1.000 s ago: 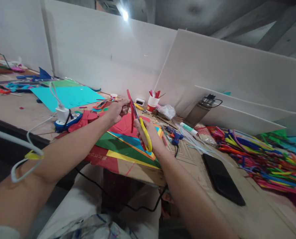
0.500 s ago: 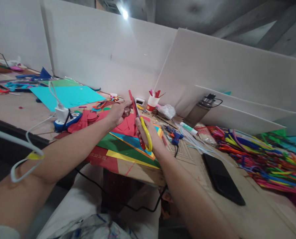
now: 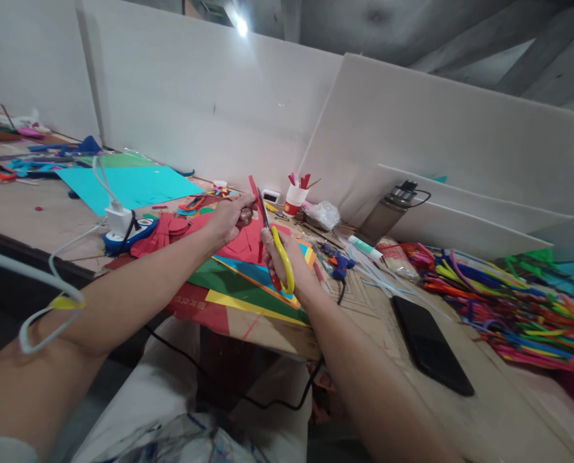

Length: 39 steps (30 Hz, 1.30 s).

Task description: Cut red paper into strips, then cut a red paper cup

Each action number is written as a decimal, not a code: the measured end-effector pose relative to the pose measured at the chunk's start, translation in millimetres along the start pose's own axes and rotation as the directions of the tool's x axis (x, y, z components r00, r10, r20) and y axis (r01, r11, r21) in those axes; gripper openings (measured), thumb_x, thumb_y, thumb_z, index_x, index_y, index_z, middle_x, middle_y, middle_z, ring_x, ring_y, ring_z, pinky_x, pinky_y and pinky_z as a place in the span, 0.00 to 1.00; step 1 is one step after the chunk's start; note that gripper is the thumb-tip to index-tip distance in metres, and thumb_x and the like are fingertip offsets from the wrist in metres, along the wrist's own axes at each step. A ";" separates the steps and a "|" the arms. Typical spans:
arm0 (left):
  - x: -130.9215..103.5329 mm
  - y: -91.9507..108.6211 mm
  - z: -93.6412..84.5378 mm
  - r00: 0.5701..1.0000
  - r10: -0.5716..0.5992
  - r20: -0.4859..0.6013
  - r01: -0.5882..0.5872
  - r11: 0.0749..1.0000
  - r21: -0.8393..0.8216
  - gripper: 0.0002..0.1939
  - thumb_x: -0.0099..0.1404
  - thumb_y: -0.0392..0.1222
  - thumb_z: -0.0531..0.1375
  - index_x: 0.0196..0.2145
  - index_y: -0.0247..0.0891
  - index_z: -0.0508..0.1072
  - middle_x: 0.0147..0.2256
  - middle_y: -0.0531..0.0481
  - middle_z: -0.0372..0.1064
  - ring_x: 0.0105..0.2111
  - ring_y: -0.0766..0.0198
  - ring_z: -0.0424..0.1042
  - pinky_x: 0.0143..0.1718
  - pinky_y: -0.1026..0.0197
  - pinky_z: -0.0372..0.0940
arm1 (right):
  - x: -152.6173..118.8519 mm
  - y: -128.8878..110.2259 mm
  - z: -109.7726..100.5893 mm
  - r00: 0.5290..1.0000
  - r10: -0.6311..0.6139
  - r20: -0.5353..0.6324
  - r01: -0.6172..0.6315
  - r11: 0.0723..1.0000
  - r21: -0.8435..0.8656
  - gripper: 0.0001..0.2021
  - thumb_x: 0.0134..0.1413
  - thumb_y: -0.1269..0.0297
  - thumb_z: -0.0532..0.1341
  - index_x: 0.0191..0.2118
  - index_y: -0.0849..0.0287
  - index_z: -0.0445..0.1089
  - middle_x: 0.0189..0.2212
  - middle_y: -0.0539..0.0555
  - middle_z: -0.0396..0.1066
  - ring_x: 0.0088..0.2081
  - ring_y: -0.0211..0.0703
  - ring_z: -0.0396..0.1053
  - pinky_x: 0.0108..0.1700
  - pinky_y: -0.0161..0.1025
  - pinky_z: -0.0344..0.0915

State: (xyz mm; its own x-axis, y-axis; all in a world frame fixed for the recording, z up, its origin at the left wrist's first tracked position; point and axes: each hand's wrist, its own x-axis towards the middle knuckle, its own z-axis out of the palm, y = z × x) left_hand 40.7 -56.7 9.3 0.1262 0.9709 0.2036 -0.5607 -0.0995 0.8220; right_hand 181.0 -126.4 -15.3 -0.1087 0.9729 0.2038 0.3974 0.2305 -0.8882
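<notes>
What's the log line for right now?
left hand: holds red strip | right hand: holds scissors, beside strip | below: coloured paper

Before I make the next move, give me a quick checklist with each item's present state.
1. Right grip on the yellow-handled scissors: ok, held in hand.
2. Left grip on the red strip: ok, fingertips hold its upper part.
3. Scissor blades beside the strip: ok. Whether the strip lies between them: cannot tell.
4. Left fingertips safely clear of the blades: cannot tell; they look close.
5. Black phone out of the way: ok, well to the right of both hands.
6. Black cable off the lap: not ok, it loops across.
</notes>
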 end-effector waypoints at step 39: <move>4.0 5.5 -2.2 0.998 -0.054 -0.041 0.054 0.999 0.005 0.13 0.54 0.36 0.62 0.20 0.35 0.61 0.16 0.57 0.57 0.12 0.79 0.49 0.12 0.72 0.39 | 7.5 18.7 5.6 0.999 -0.044 0.010 0.045 0.999 -0.012 0.24 0.52 0.38 0.56 0.31 0.59 0.65 0.18 0.48 0.66 0.18 0.33 0.62 0.19 0.29 0.57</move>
State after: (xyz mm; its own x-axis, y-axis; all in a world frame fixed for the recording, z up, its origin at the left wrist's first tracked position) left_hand 36.3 -52.9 13.4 0.1221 0.9830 0.1369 -0.5491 -0.0480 0.8344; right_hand 182.5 -114.9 -32.7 -0.1357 0.9615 0.2389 0.4029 0.2738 -0.8733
